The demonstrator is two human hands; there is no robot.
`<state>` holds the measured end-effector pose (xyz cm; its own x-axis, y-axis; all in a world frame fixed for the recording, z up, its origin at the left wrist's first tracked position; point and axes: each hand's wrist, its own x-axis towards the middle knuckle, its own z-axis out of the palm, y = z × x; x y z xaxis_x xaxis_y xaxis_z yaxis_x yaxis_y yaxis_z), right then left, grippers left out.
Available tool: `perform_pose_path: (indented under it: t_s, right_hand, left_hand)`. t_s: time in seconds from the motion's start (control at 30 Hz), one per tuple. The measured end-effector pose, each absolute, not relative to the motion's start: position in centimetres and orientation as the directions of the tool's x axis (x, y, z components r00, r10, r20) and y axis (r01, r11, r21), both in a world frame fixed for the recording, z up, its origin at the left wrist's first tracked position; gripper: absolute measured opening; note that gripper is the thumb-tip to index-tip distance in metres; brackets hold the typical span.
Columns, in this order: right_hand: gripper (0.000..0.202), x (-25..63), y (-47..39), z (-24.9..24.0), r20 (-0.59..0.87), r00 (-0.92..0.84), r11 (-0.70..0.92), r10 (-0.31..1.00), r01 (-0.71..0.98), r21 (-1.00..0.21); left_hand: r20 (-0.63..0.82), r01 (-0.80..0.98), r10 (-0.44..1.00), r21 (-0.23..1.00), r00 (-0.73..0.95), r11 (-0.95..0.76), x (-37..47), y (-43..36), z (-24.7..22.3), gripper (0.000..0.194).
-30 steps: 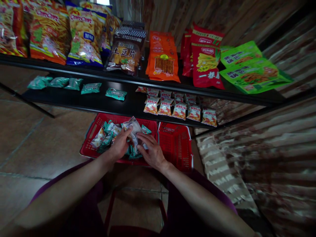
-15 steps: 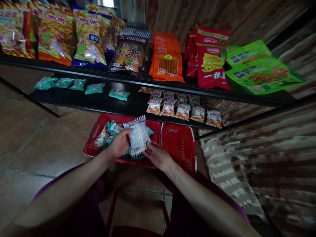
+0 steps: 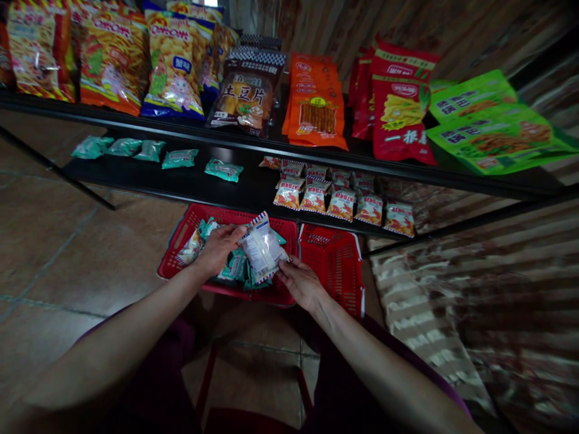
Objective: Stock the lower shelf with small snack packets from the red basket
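Note:
Between my two hands a small white snack bag (image 3: 263,250) is held over a red basket (image 3: 169,258), its printed back and seam facing up. My left hand (image 3: 220,247) pinches its upper left corner between thumb and fingers. At the lower right edge, my right hand (image 3: 302,280) grips the bag in the same way. Below, in the basket, lie several teal snack packets (image 3: 235,266) and a white and orange packet (image 3: 190,248) on the left, partly covered by my left hand and the bag.
A second red basket (image 3: 332,265) adjoins on the right. On the lower black shelf (image 3: 190,188) lie teal packets (image 3: 180,158) and rows of small snack bags (image 3: 341,204). Larger bags, including a brown one (image 3: 248,93), stand above. A striped curtain (image 3: 407,301) hangs at right.
The white bag has tilted anticlockwise in my hands. My left hand has shifted up toward its upper corner, uncovering more teal packets. The whole view has shifted slightly.

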<state>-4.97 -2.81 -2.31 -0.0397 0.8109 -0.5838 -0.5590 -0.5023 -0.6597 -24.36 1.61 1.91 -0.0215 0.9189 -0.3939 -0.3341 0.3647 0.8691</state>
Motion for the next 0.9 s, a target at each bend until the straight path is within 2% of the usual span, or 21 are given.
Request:
perform_pose_path:
  t_s: [0.23, 0.43, 0.53, 0.73, 0.9]
  right_hand:
    - [0.024, -4.7, -3.1, -2.5, -0.673, 0.001, -0.551, 0.739, -0.574, -0.606]
    - [0.023, -5.0, -3.3, -2.1, -0.723, 0.004, -0.586, 0.690, -0.582, -0.563]
    - [0.022, -5.1, -3.4, -2.0, -0.724, 0.015, -0.575, 0.689, -0.596, -0.560]
    - [0.023, -5.2, -3.7, -2.5, -0.728, 0.057, -0.521, 0.683, -0.661, -0.540]
    - [0.020, -5.0, -3.4, -2.8, -0.724, 0.082, -0.497, 0.684, -0.674, -0.546]
  left_hand:
    - [-0.298, -0.092, 0.951, 0.952, -0.079, 0.291, -25.2, 1.9, 1.8, 0.021]
    - [-0.285, -0.016, 0.951, 0.958, -0.120, 0.285, -25.3, 2.1, 1.7, 0.021]
    - [-0.351, -0.100, 0.930, 0.935, -0.108, 0.341, -25.4, 2.2, 1.8, 0.022]
    - [-0.460, -0.415, 0.887, 0.800, 0.042, 0.434, -25.5, 2.4, 0.8, 0.029]
    - [-0.454, -0.474, 0.887, 0.766, 0.080, 0.435, -24.9, 2.2, 1.0, 0.021]
